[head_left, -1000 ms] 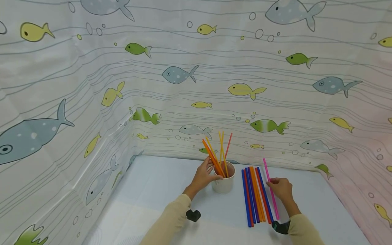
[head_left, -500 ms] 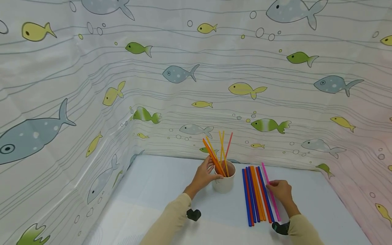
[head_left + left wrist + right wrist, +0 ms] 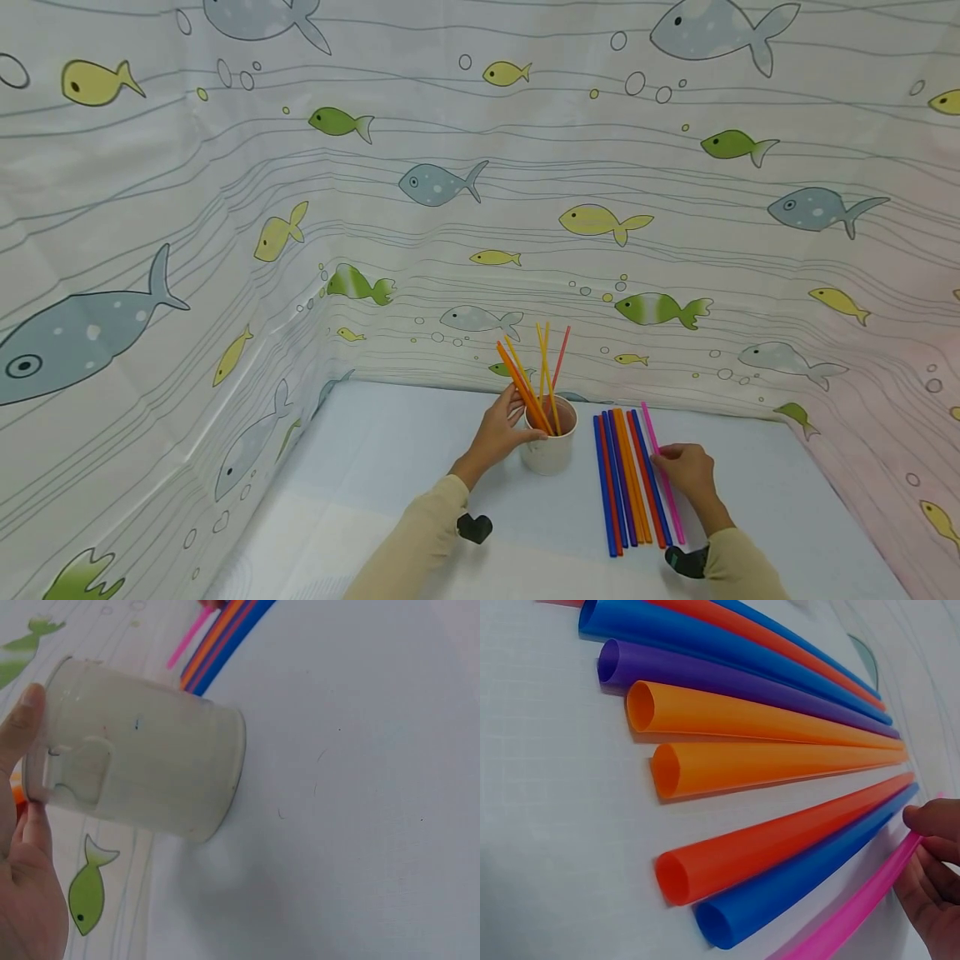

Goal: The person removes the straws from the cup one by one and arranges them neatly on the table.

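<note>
My left hand is at the mouth of a white cup, thumb and fingers spread around the rim. Orange straws lean out of the cup against those fingers, along with several thin yellow straws and a red one. From the left wrist, the cup looks scuffed, with small marks on its side. My right hand pinches a pink straw between thumb and fingers. That straw lies alongside the right end of a row of blue, red, purple and orange straws, beside the outer blue straw.
A white cloth covers the tabletop. Behind and at the sides hangs a fish-print curtain, meeting the table's back edge just behind the cup.
My right hand has brought the pink straw down and slightly left, closer to the blue straw at the row's end. My left hand stays at the cup.
</note>
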{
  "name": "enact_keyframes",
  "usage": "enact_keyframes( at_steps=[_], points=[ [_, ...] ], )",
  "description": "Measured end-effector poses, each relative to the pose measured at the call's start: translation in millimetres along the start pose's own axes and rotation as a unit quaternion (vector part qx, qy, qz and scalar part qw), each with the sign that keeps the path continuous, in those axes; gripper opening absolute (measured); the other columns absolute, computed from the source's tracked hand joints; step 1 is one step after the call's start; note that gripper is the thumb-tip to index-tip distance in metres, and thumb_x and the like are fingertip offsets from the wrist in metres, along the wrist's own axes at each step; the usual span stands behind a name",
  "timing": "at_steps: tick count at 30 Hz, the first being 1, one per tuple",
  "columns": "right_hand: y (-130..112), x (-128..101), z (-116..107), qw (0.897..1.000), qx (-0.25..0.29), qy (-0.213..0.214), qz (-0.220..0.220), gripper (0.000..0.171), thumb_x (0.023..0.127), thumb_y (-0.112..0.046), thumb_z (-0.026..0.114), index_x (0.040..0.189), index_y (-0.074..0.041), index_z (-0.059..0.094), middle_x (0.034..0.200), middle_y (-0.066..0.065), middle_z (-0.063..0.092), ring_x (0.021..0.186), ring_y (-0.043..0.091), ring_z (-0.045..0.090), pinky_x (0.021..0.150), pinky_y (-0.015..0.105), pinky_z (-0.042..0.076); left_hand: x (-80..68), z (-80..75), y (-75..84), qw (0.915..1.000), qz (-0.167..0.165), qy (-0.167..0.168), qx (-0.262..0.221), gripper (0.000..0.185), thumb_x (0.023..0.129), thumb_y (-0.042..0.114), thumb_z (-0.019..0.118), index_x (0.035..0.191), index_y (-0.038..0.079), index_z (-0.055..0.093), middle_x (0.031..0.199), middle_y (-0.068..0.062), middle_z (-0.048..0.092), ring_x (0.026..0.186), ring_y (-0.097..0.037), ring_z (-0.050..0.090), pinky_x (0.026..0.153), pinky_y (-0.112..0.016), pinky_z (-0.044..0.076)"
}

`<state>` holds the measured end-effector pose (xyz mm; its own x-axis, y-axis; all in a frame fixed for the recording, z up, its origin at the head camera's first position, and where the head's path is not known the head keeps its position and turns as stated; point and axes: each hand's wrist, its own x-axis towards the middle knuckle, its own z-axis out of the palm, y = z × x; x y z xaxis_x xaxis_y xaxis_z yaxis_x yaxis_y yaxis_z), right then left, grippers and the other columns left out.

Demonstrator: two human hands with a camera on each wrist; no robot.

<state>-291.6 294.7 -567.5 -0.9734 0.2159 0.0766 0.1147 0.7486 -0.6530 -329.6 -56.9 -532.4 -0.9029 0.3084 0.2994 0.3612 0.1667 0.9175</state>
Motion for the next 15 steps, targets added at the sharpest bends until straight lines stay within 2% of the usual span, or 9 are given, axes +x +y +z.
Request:
enact_keyframes(
  at_steps=[3, 9, 15],
  points=[
    [1.8, 1.3, 1.8, 1.000, -0.008, 0.004, -0.002, 0.034, 0.087, -0.018, 0.072, 0.100, 0.013, 0.068, 0.092, 0.025, 0.069, 0.083, 0.037, 0.065, 0.075, 0.050, 0.056, 0.9, -0.1, -1.9, 0.9999, 0.009, -0.002, -0.004, 0.103, 0.073, 0.023, 0.085, 0.154, 0.011, 0.023, 0.140, -0.008, 0.047, 0.130, -0.021, 0.047, 0.103, -0.026, 0.042],
    [2.4, 1.5, 4.0, 1.000, -0.005, 0.001, 0.013, 0.033, 0.087, -0.018, 0.072, 0.100, 0.012, 0.068, 0.091, 0.024, 0.069, 0.081, 0.034, 0.065, 0.072, 0.046, 0.057, 1.0, 0.1, -3.4, 1.0000, 0.000, 0.002, -0.005, 0.103, 0.073, 0.020, 0.085, 0.154, 0.011, 0.022, 0.140, -0.006, 0.047, 0.130, -0.017, 0.047, 0.102, -0.023, 0.042],
    [-2.5, -1.5, 2.0, 1.000, -0.004, 0.005, 0.007, 0.031, 0.087, -0.017, 0.072, 0.099, 0.012, 0.069, 0.090, 0.023, 0.070, 0.083, 0.035, 0.064, 0.073, 0.047, 0.057, 0.5, 0.5, -2.9, 0.9999, 0.002, 0.003, -0.011, 0.101, 0.074, 0.018, 0.084, 0.154, 0.010, 0.023, 0.141, -0.006, 0.046, 0.130, -0.019, 0.047, 0.103, -0.026, 0.042]
  ],
)
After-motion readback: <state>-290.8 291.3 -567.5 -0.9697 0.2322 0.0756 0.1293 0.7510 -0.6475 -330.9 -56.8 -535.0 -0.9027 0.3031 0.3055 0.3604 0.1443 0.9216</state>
